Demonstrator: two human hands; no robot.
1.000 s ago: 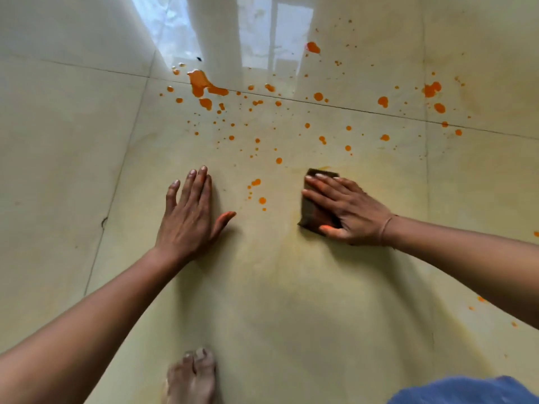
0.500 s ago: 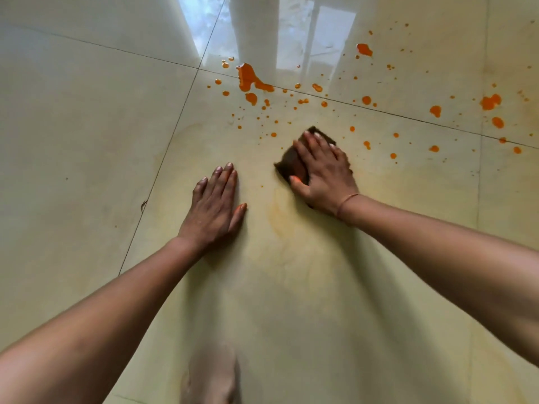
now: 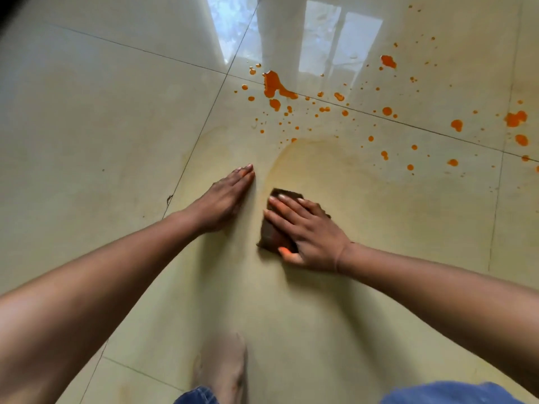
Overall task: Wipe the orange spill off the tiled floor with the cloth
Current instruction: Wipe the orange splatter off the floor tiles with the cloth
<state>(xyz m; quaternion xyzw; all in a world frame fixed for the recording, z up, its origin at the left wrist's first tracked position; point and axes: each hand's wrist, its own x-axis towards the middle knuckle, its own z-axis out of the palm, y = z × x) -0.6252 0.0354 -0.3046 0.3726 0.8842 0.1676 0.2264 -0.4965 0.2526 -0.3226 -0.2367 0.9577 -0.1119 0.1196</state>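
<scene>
A folded dark brown cloth (image 3: 274, 228) lies flat on the glossy cream tiled floor (image 3: 87, 126). My right hand (image 3: 306, 231) presses on it with straight, spread fingers, the thumb tip stained orange. Just to its left, my left hand (image 3: 224, 196) rests flat on the tile with fingers together. The orange spill (image 3: 275, 87) lies beyond both hands: one large blot near a grout crossing and several drops scattered to the right as far as a blot (image 3: 516, 118) near the right edge. A pale yellowish smear (image 3: 335, 170) covers the tile around and ahead of the cloth.
My bare foot (image 3: 224, 371) stands on the tile at the bottom centre, with blue denim (image 3: 446, 393) at the lower right edge. A bright window reflection (image 3: 320, 36) shines on the floor at the top. Dark grout lines cross the floor.
My right hand has pulled the cloth back toward me from the drops ahead, leaving a yellowish smear where they were. My left hand stays flat on the tile. The view has shifted.
</scene>
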